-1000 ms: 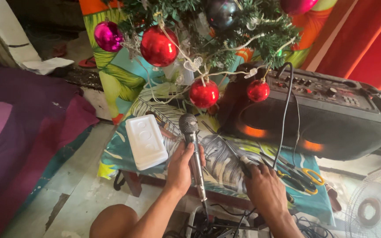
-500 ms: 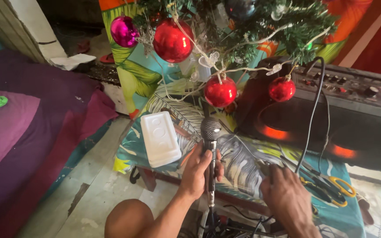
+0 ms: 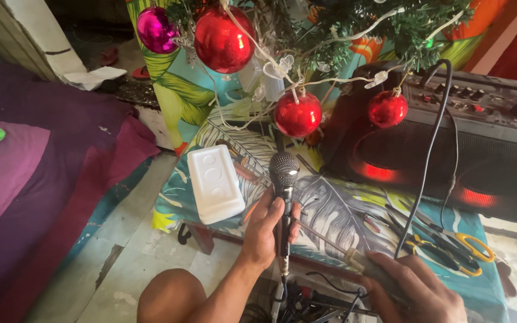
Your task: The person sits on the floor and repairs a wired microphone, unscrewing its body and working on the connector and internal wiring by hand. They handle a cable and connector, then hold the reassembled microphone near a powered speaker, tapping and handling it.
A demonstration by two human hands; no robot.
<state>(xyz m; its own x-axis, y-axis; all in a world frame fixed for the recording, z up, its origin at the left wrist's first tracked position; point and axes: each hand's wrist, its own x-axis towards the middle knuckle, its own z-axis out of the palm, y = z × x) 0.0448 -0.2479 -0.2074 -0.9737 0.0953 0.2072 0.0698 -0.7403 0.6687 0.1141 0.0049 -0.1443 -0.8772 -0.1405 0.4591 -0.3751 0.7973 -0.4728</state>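
Over the near edge of the tabletop (image 3: 354,209), covered by a leaf-print cloth, the left hand (image 3: 267,230) is closed around the black handle of a microphone (image 3: 283,197), held upright with its mesh head uppermost. At lower right, the right hand (image 3: 414,290) is wrapped around the handle of a soldering iron (image 3: 354,257), whose thin metal shaft slants toward the microphone's body and ends close beside it. A white foam box (image 3: 215,182) lies on the cloth left of the microphone. Behind stand a black speaker (image 3: 450,155) with glowing red strips and a small tree hung with red baubles (image 3: 298,113). Yellow-handled scissors (image 3: 468,248) lie at right.
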